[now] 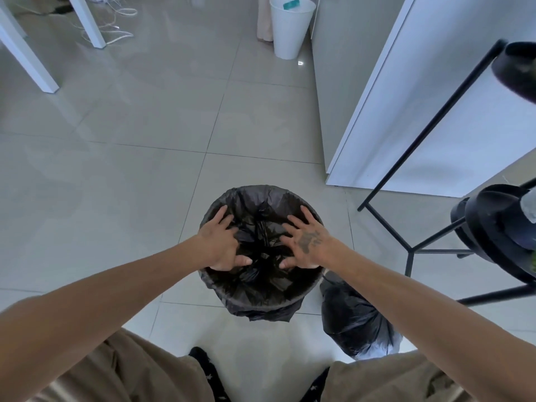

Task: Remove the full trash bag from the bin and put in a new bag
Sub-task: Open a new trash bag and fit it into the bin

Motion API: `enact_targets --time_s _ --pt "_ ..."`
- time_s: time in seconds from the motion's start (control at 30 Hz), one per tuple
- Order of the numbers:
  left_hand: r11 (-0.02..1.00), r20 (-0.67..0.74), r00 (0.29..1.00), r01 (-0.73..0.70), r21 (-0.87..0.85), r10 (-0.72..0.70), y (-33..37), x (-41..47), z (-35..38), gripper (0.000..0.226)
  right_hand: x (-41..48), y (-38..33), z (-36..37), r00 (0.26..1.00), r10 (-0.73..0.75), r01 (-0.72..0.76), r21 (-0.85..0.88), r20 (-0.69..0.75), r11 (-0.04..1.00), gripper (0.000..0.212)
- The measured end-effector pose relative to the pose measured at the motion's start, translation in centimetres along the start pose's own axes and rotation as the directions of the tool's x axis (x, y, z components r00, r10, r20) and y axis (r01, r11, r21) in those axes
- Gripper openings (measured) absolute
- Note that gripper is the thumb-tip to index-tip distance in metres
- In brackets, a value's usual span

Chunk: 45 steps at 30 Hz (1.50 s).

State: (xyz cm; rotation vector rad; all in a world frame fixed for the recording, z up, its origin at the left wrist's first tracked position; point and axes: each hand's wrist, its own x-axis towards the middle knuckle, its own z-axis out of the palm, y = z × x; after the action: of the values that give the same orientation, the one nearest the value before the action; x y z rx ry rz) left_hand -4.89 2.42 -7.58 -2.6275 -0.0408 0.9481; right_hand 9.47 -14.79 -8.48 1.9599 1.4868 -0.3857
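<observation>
A round bin (255, 307) stands on the tiled floor in front of me, lined with a black bag (261, 274) whose edge is folded over the rim. My left hand (222, 242) lies flat on the left inner side of the bag with its fingers spread. My right hand (304, 242) presses the right inner side the same way. Neither hand grips anything. A full, tied black trash bag (356, 317) sits on the floor just right of the bin, under my right forearm.
A white waste bin (290, 27) stands far back by a white cabinet (406, 111). A black metal stand (435, 181) with black plant pots (499, 227) is at the right. White table legs (43, 68) and cables lie at the far left.
</observation>
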Motion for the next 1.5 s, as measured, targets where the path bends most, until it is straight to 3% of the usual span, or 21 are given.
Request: enact_targets --time_s 0.13,0.2,0.27,0.33,0.4,0.5,0.6,0.77,0.87,0.93,1.1,1.3,1.5 --pt "0.992 -0.306 0.951 -0.004 -0.128 -0.036 -0.9 -1.5 -0.5 0.064 -3.4 1.3 -1.1 0.946 0.177 -0.102 0.271 -0.271 0.957 0.058" --pt "0.967 -0.406 0.9 0.057 -0.249 -0.157 -1.2 -2.4 -0.5 0.053 -5.2 1.5 -0.6 0.868 0.323 -0.182 0.364 -0.376 0.913 0.048" --pt "0.87 -0.432 0.826 0.135 -0.475 -0.364 -1.1 -3.4 0.1 0.044 -7.0 1.2 0.4 0.776 0.476 -0.244 0.499 -0.413 0.831 0.044" --pt "0.717 -0.363 0.749 0.208 -0.665 -0.554 -0.9 -4.1 1.2 0.043 -8.6 0.4 1.3 0.741 0.592 -0.273 0.663 -0.317 0.697 0.049" --pt "0.552 -0.249 0.696 0.25 -0.796 -0.674 -0.2 -4.7 2.8 0.049 -9.6 -0.8 2.3 0.742 0.66 -0.333 0.788 -0.12 0.518 0.063" --pt "0.39 -0.128 0.663 0.264 -0.882 -0.737 1.5 -5.2 5.0 0.061 -9.7 -3.1 4.1 0.733 0.674 -0.429 0.828 0.086 0.36 0.084" --pt "0.281 -0.043 0.676 0.247 -0.927 -0.736 3.4 -5.2 5.7 0.07 -8.9 -5.3 4.7 0.772 0.576 -0.405 0.906 0.267 0.123 0.095" --pt "0.034 0.032 0.714 0.078 -0.996 -0.699 4.6 -5.5 5.6 0.065 -7.1 -6.8 5.3 0.772 0.562 -0.265 0.954 0.298 -0.143 0.097" --pt "-0.183 0.057 0.747 -0.088 -0.979 -0.662 5.4 -6.3 5.6 0.054 -6.7 -7.6 5.6 0.754 0.579 -0.202 0.948 0.31 -0.244 0.078" --pt "-0.257 0.076 0.743 -0.132 -0.957 -0.665 5.9 -6.5 5.5 0.046 -7.5 -7.9 4.6 0.743 0.595 -0.175 0.947 0.306 -0.269 0.069" --pt "-0.302 0.048 0.723 -0.226 -0.926 -0.689 6.4 -5.6 5.2 0.038 -8.3 -7.3 3.9 0.721 0.628 -0.117 0.945 0.292 -0.305 0.061" --pt "-0.271 -0.033 0.71 -0.31 -0.911 -0.703 5.0 -2.4 0.3 0.039 -8.0 -1.5 3.2 0.698 0.68 -0.021 0.955 0.226 -0.296 0.056" --pt "-0.286 -0.11 0.726 -0.399 -0.871 -0.678 4.0 4.6 -6.9 0.037 -7.0 6.9 4.7 0.603 0.741 -0.014 0.933 0.295 -0.36 0.054"
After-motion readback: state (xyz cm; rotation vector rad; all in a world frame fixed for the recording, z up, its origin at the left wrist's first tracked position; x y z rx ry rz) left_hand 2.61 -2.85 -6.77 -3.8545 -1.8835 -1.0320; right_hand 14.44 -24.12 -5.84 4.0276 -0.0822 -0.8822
